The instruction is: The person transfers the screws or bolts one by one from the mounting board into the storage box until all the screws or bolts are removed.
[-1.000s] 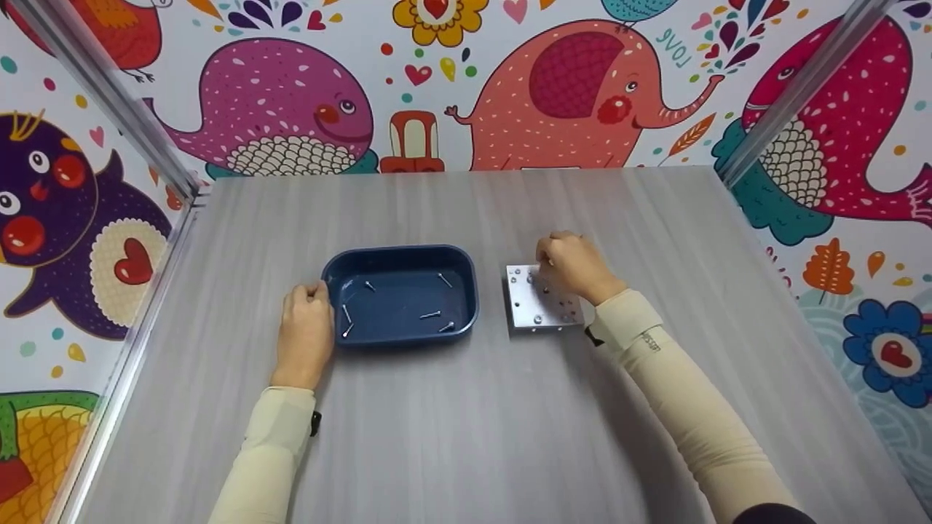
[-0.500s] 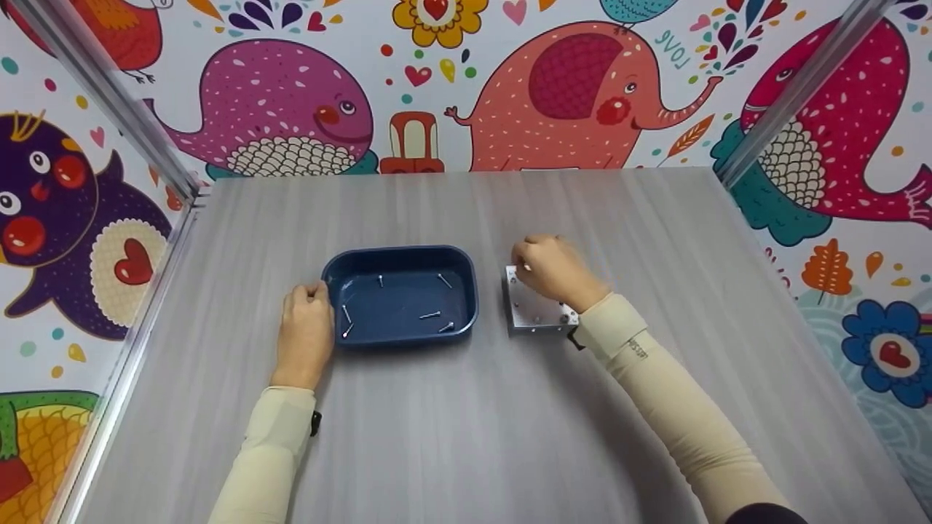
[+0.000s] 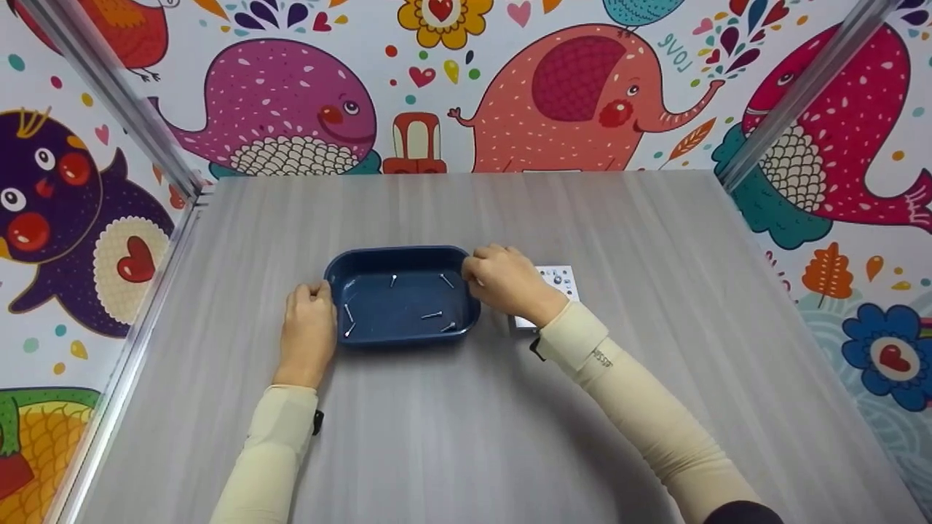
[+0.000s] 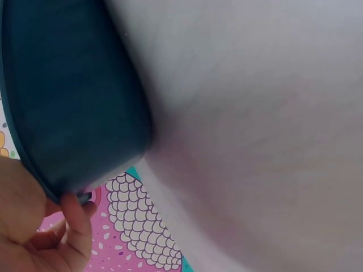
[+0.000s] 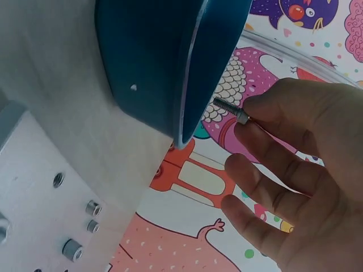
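Observation:
A small threaded bolt (image 5: 231, 110) is pinched between the thumb and forefinger of my right hand (image 3: 510, 284), its threaded end pointing toward the blue tray (image 3: 389, 302). That hand is right at the tray's right rim in the head view, with its other fingers loosely bent. My left hand (image 3: 306, 335) grips the tray's left end; in the left wrist view its thumb and fingers (image 4: 76, 224) pinch the rim. Several loose screws, such as this one (image 3: 432, 315), lie on the tray's floor. The right forearm passes in front of a metal block (image 3: 559, 280).
The block's face carries bolt heads (image 5: 72, 249) and a threaded hole (image 5: 58, 179). The block stands right of the tray on the grey wood-grain table (image 3: 408, 429). Printed cartoon walls with metal corner posts (image 3: 116, 102) close off the back and sides.
My right hand has moved left from over the metal block to the tray's right rim, uncovering the block's far right part. One screw in the tray has shifted right. My left hand stays put.

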The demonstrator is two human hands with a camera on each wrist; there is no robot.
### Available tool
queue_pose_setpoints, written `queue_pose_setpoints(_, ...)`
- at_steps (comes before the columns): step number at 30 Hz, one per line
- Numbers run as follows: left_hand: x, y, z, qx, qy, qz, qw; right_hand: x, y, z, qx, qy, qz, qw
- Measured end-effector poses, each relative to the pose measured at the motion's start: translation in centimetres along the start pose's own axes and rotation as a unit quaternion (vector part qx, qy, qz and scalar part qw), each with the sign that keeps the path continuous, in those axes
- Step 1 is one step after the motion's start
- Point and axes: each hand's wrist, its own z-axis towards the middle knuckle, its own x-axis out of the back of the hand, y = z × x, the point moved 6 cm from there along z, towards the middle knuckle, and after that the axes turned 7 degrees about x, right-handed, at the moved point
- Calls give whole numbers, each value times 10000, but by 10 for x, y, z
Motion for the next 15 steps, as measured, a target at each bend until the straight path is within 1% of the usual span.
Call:
queue_pose_setpoints(5,0,1,0,-42,45,66,10000,1,0,-1,-18,-24,141,9999)
queue_pose_setpoints(12,1,1,0,-96,114,81,9999,8,7,-7,113,288,-32,9995)
queue_pose_setpoints(15,1,1,0,-80,71,63,9999,11,11,-10,119,304,-39,9995)
